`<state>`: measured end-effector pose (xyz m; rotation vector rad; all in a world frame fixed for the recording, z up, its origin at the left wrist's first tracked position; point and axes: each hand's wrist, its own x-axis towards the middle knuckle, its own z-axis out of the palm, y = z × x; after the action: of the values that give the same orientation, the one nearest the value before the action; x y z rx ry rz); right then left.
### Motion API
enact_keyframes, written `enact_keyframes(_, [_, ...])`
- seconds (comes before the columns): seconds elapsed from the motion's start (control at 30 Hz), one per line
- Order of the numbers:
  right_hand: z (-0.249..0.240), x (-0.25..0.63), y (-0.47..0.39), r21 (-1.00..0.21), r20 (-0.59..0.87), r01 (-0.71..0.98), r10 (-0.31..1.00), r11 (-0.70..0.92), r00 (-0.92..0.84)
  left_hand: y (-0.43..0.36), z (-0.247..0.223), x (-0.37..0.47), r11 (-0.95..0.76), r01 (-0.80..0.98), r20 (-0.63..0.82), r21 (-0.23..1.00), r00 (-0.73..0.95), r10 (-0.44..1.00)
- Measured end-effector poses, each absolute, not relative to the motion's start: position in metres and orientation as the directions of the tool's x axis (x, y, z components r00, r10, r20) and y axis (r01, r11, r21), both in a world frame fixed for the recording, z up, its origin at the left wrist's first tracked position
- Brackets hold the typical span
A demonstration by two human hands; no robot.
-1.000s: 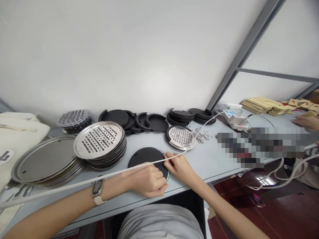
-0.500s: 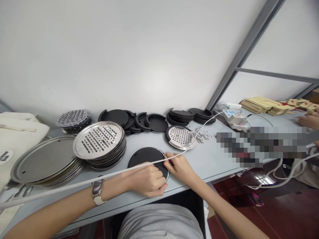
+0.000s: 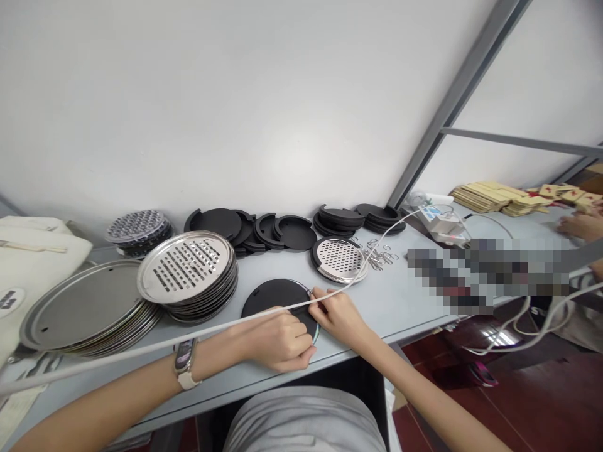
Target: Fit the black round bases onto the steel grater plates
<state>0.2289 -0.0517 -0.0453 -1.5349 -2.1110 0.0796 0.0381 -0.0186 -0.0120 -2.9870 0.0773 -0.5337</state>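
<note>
Now black disc (image 3: 276, 295) under both hands' grip

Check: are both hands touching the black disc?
Touching. The head view shows the left hand lying on the black disc and the right hand fingertips at its right rim.

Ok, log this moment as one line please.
left hand: pressing on black disc | right hand: fingertips at disc's right edge | white cable: crosses over both hands | table
</note>
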Motion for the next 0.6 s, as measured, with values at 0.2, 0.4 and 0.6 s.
enact_keyframes(0.2, [-0.046, 0.2289, -0.0523, -0.336, 0.401, 0.861, 0.885, 0.383, -0.237, -0.0169, -0.0108, 0.0378, -1.0, -0.001, 0.318, 0.017, 0.948, 0.004])
enact_keyframes(0.4, [-0.0464, 0.2284, -0.0527, -0.362, 0.379, 0.856, 0.897, 0.37, -0.227, -0.015, -0.0034, 0.0388, -0.979, 0.099, 0.219, 0.176, 0.966, 0.137])
enact_keyframes(0.6, [-0.0433, 0.2283, -0.0518, -0.408, 0.318, 0.847, 0.923, 0.34, -0.218, -0.0149, -0.0026, 0.0393, -0.976, 0.112, 0.201, 0.185, 0.968, 0.149])
